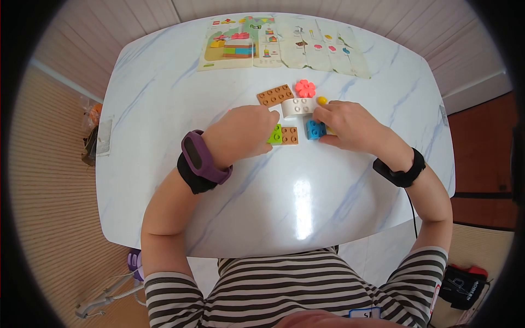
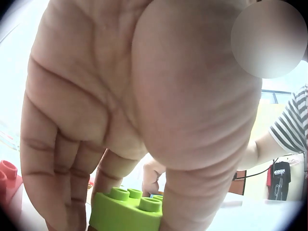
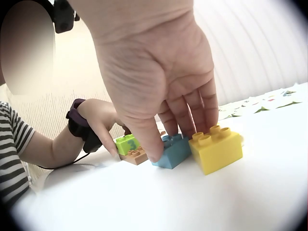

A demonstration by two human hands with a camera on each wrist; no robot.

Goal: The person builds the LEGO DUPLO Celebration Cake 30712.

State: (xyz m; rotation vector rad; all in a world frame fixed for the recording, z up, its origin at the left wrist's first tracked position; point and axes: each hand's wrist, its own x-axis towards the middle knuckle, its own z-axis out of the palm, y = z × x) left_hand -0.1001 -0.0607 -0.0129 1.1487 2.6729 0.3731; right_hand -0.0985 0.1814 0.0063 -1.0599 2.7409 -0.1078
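Note:
The left hand (image 1: 243,131) pinches a lime green block (image 1: 275,134), which sits on the left part of a brown plate (image 1: 290,135). In the left wrist view thumb and fingers lie on either side of the green block (image 2: 126,211). To the right, the right hand (image 1: 350,126) pinches a blue block (image 1: 315,130) between thumb and fingers. In the right wrist view the blue block (image 3: 173,153) stands on the table beside a yellow block (image 3: 217,150), and a number 3 shows on the green block (image 3: 127,144).
A white arched piece (image 1: 298,107), another brown plate (image 1: 275,95), a pink flower (image 1: 305,88) and a yellow round-topped piece (image 1: 322,100) lie just beyond the hands. An instruction sheet (image 1: 268,57) is spread along the far edge. A red block (image 2: 8,185) shows in the left wrist view.

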